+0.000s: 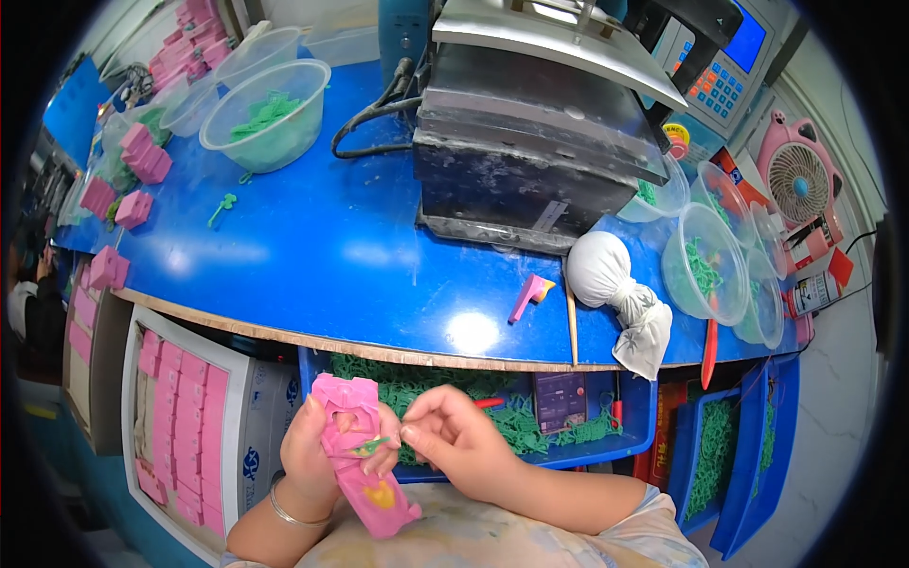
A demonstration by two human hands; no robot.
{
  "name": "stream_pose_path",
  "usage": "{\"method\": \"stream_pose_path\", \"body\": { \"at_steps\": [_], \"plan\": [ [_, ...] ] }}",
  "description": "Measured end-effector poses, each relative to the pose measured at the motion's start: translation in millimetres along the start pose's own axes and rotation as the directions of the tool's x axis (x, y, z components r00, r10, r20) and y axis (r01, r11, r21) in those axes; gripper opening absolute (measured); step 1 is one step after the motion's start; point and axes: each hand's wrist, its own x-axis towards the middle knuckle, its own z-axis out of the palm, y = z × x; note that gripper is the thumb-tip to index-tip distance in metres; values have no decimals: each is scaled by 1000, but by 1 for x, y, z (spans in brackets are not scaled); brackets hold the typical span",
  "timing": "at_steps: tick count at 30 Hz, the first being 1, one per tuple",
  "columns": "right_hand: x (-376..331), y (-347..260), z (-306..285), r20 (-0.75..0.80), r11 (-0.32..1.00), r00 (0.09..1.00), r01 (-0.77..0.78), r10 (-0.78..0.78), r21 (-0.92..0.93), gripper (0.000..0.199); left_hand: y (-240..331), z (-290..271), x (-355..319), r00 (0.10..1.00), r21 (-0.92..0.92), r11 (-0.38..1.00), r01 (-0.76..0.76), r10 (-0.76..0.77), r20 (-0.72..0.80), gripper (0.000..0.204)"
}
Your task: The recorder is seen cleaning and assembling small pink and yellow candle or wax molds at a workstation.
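Observation:
My left hand (305,456) is wrapped round a long pink silicone-like moulded piece (365,506), tilted in front of my body. Its upper part has an opening, and a yellow patch marks the lower part. A small green piece (371,446) lies across its middle. Just to the right, my right hand (459,437) is closed, thumb against the curled fingers, close to the green piece. Whatever those fingertips hold is too small or hidden to make out. Below both hands, a blue drawer-like tray (650,417) contains many green scraps and a dark flat box (561,402).
A dark metal press machine (521,180) stands on the blue table (312,256). Before it are a white cloth bundle (598,270), a thin stick (572,327) and a pink-yellow piece (530,297). Bowls (317,76) of green pieces flank it. Pink blocks fill a box (237,426) at left.

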Motion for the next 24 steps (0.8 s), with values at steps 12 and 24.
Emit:
{"method": "stream_pose_path", "body": {
  "at_steps": [12, 24],
  "plan": [
    [12, -31, -4, 425, 292, 762, 602, -490, -743, 20, -7, 9, -9, 965, 600, 793, -107, 227, -129, 50],
    [10, -28, -4, 478, 260, 711, 661, -515, -704, 14, -9, 0, 4, 992, 720, 685, -105, 119, 32, 35]
  ]
}}
